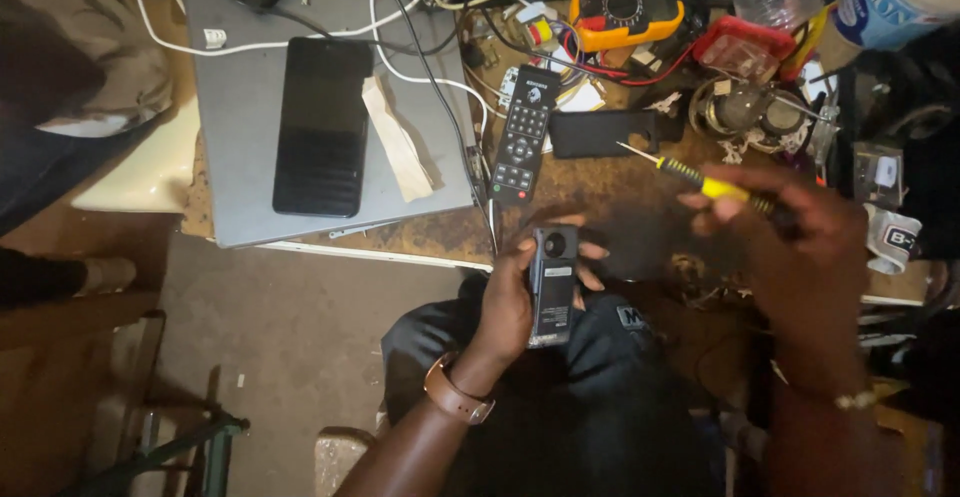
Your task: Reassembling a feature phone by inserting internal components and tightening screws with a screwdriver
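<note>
**Small handset cradled, screwdriver poised**

The left hand [510,302] wraps its fingers around a small dark handset [553,282], back side up over the lap — seemingly so the rear panel faces the tool. That panel is grey-black, with a round part near the top end and a pale label below it. Up and to the right of this grip, the right hand [790,232] pinches a yellow-handled screwdriver [700,182] between its fingertips, tip aimed away toward the workbench [600,227]. Just beyond the handset lies a black remote [525,137].
</note>
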